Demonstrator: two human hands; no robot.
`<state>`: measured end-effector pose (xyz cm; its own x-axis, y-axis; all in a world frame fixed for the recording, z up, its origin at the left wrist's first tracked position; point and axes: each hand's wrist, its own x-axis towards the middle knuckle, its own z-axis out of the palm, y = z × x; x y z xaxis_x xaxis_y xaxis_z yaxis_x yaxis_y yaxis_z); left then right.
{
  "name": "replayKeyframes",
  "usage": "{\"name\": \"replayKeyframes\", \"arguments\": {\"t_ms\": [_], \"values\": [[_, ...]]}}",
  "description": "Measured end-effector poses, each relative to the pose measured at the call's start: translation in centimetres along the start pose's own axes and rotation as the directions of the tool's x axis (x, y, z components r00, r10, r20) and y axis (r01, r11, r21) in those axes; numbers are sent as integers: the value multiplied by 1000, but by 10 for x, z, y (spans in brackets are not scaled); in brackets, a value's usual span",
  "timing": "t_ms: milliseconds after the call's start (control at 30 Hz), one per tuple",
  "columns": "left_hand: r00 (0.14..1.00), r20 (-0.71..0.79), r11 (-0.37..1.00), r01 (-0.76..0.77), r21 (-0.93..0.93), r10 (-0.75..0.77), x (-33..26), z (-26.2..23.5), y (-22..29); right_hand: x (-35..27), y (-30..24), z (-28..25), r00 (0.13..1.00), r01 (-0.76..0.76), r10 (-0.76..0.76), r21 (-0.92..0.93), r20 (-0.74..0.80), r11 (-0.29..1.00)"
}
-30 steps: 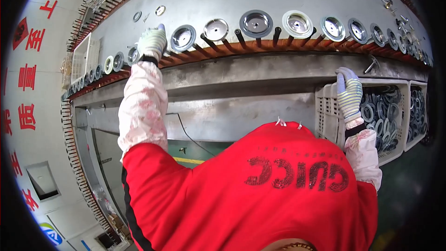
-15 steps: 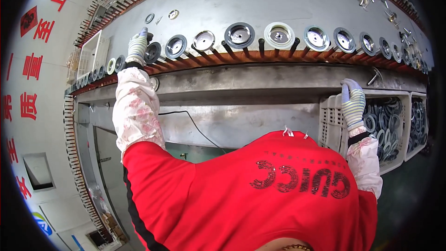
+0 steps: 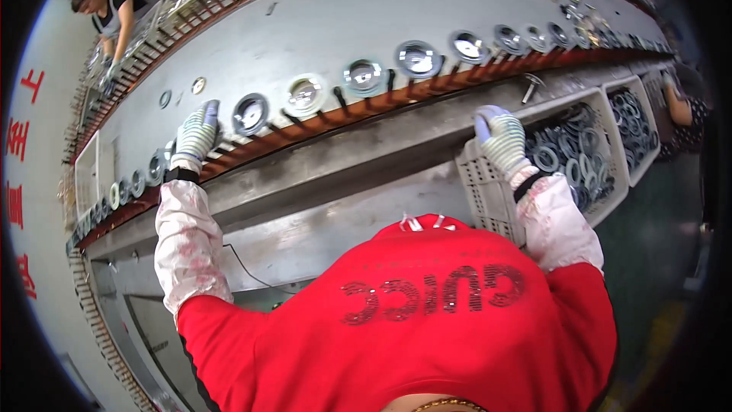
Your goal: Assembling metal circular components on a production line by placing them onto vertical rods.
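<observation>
My left hand (image 3: pixel 196 133), in a knit striped glove with blue-tipped fingers, rests on the near edge of the long grey tabletop (image 3: pixel 320 27), its fingers loosely curled and lying flat against the brown slotted rail (image 3: pixel 366 111), holding nothing that I can make out. Just beside its fingertips sits a round metal disc (image 3: pixel 249 113), shiny at the middle with a dark ring about it, lying flat with its face up; being round, it has no long axis to speak of. It is the nearest to that hand in a row of like discs (image 3: pixel 418 58) that runs along the rail from lower left to upper right, each set apart from the next by a dark peg. My right hand (image 3: pixel 501 140), gloved the same, grips the top rim of a pale plastic crate (image 3: pixel 488 183) with a lattice wall, fingers bent over the edge. The crate hangs below the tabletop's steel front and is heaped with dark and silvery rings (image 3: pixel 568 145), thin and flat, lying every which way. A second crate (image 3: pixel 637 118) of the same rings stands just beside it to the right. Both my sleeves are pale, blotched cloth over a red shirt. At the far upper left another person (image 3: pixel 107 8) bends over the same tabletop.
</observation>
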<state>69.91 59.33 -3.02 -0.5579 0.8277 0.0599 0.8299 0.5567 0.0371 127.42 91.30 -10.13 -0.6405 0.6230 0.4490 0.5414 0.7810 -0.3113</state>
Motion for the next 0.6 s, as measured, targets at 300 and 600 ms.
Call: {"name": "replayKeyframes", "arguments": {"t_ms": [300, 600], "values": [[871, -165, 866, -484, -127, 463, 24, -14, 241, 6, -2, 16, 999, -16, 17, 28, -30, 999], [974, 145, 983, -182, 30, 176, 84, -10, 371, 12, -7, 20, 999, -8, 11, 102, -33, 995]]}}
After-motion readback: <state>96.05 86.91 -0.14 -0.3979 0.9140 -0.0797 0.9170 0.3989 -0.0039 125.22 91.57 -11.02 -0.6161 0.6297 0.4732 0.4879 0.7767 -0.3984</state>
